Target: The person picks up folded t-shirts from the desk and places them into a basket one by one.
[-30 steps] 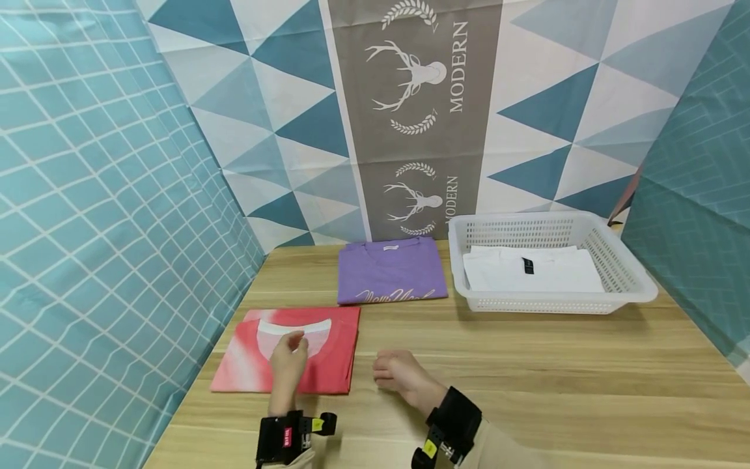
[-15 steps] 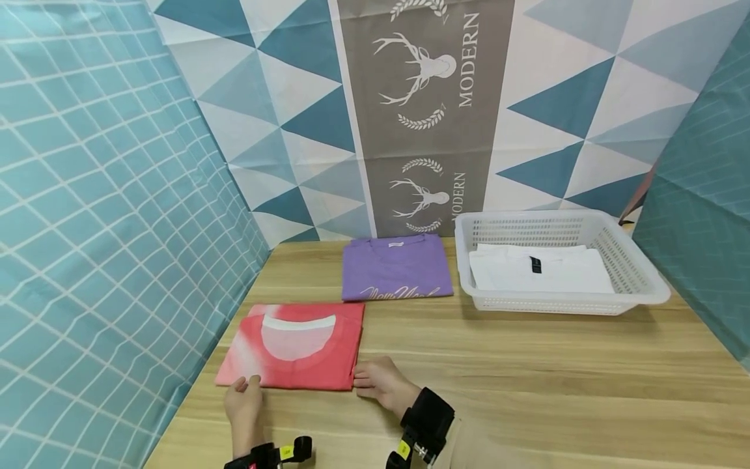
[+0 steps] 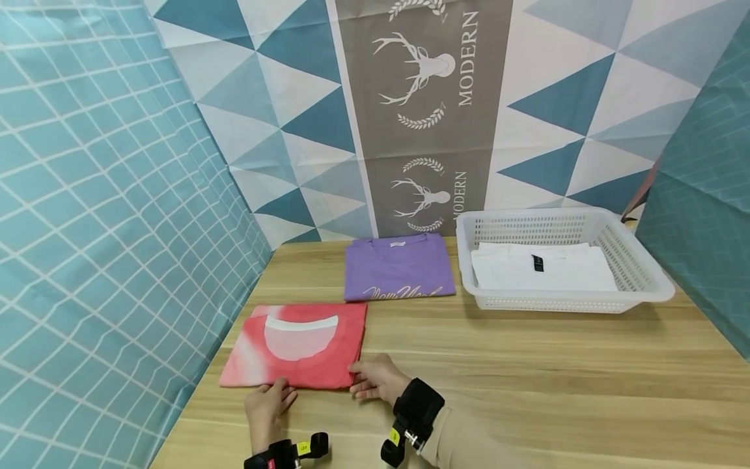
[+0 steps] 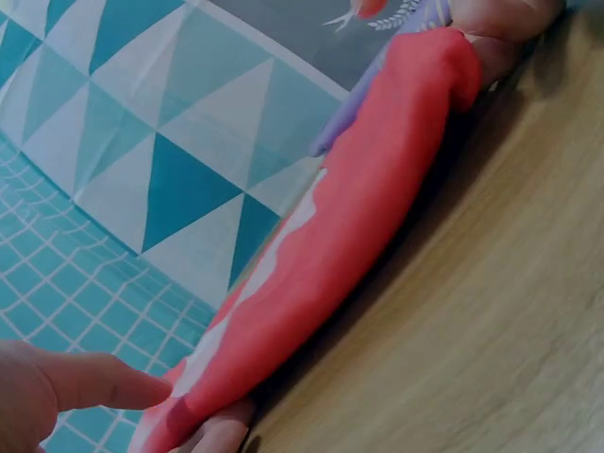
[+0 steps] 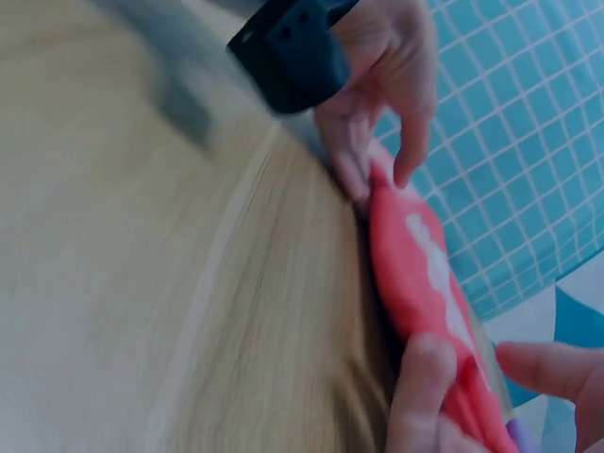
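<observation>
Two-handed reach | left hand point(image 3: 267, 402) pinches red shirt point(image 3: 295, 348) by near edge | right hand point(image 3: 381, 378) touches corner, grip unclear

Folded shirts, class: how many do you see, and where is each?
3: the red shirt at left, nearest the person; the purple shirt behind it; the white shirt inside the basket. Any stacked underneath would be hidden.

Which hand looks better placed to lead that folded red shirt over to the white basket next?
Probably the right hand: it is at the near right corner of the red shirt, nearer the white basket. The left hand is at the near edge, farther away.
</observation>
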`<action>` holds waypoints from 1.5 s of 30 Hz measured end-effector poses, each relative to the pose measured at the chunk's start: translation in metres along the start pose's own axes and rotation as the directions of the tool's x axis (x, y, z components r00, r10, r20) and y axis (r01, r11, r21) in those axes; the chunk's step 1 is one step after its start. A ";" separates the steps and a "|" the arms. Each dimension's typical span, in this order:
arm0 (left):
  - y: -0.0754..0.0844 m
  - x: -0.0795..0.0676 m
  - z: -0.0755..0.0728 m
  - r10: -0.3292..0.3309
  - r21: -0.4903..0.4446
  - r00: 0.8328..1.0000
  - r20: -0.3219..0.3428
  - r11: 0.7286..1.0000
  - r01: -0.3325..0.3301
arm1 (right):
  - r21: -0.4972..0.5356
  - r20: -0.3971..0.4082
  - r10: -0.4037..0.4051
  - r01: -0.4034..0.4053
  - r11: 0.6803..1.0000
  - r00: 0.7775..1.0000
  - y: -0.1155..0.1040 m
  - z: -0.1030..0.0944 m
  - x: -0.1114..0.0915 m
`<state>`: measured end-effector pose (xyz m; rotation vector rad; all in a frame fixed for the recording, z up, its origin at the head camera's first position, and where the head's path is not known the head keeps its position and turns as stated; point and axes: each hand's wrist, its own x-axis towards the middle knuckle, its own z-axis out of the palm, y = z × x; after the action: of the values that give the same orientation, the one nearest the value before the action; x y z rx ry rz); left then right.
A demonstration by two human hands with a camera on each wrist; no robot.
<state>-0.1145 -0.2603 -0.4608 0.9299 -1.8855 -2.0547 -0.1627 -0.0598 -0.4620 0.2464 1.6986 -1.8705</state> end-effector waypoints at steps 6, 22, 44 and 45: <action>-0.007 0.006 0.002 0.010 0.042 1.000 -0.015 0.999 -0.010 | -0.076 0.001 -0.022 0.022 0.997 1.000 0.003 0.000 0.006; -0.006 0.001 0.008 -0.034 0.031 0.998 0.055 0.999 0.032 | 0.054 -0.112 -0.175 0.182 0.982 0.978 0.006 -0.005 0.011; -0.013 -0.033 -0.005 -0.001 0.402 0.989 0.146 0.914 -0.058 | -0.123 0.066 -0.112 0.119 0.985 0.992 0.011 -0.040 -0.022; -0.011 -0.032 -0.012 0.032 0.492 0.990 0.135 0.865 -0.096 | -0.134 0.064 -0.111 0.119 0.984 0.992 0.012 -0.040 -0.022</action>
<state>-0.0798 -0.2513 -0.4610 0.8337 -2.5467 -1.6397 -0.1489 -0.0147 -0.4673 0.0402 1.8274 -1.8135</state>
